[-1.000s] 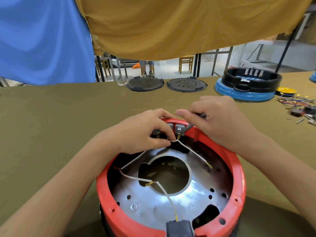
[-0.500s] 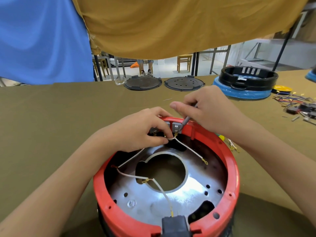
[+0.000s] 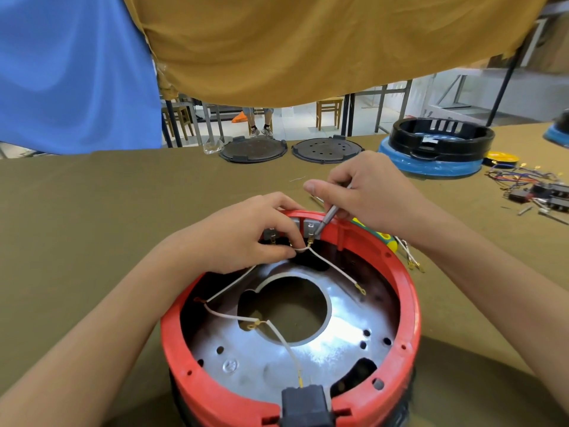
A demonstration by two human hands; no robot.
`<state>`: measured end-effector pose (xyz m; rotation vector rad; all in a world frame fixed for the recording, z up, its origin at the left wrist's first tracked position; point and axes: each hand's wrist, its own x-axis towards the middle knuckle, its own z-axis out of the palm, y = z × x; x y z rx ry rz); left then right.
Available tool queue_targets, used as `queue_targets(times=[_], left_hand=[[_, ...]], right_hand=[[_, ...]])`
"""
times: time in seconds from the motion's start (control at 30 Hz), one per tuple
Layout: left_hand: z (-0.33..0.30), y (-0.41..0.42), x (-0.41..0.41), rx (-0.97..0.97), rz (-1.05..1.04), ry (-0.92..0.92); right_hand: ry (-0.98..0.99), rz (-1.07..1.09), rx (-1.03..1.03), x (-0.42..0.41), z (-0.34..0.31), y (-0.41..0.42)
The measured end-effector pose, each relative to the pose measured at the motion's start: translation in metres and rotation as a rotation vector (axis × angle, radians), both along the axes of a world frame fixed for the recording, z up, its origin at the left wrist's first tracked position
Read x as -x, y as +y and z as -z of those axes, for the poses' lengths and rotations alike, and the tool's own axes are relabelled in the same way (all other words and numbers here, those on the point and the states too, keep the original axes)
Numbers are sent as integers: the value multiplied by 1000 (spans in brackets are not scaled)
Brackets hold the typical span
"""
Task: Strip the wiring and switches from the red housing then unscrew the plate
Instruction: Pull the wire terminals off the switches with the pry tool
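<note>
Red housing (image 3: 403,303) sits open side up on the near part of the surface (image 3: 92,226), its metal plate (image 3: 261,359) inside. At the far rim, my left hand (image 3: 243,238) pinches a white wire (image 3: 332,266) beside the switch terminal (image 3: 311,229). My right hand (image 3: 366,192) grips a thin metal tool (image 3: 326,217), shaft slanting down and leftward, tip at that terminal. I judge the wire must pull nearward into the housing's open middle; the rim blocks farther travel.
</note>
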<state>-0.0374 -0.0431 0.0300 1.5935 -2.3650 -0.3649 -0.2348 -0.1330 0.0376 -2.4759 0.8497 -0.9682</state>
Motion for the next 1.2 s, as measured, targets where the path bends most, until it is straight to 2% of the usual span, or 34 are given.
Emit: queue_targets(times=[0.23,0.47,0.67,0.8,1.0,1.2], left_hand=[[-1,0,0,-4,-6,-5],[-5,0,-5,-46,12,-47],[-14,4,-15,-133,10,-55],[-12,3,-16,-99,14,-48],[-4,1,-11,-48,37,-73],[-2,3,-9,-69,36,-5]], right_hand=[[-61,31,47,7,9,9],[67,-21,143,14,1,22],[-24,-103,64,6,6,29],[-47,-137,-21,2,7,30],[32,-201,-16,9,3,28],[-97,-117,20,9,10,26]])
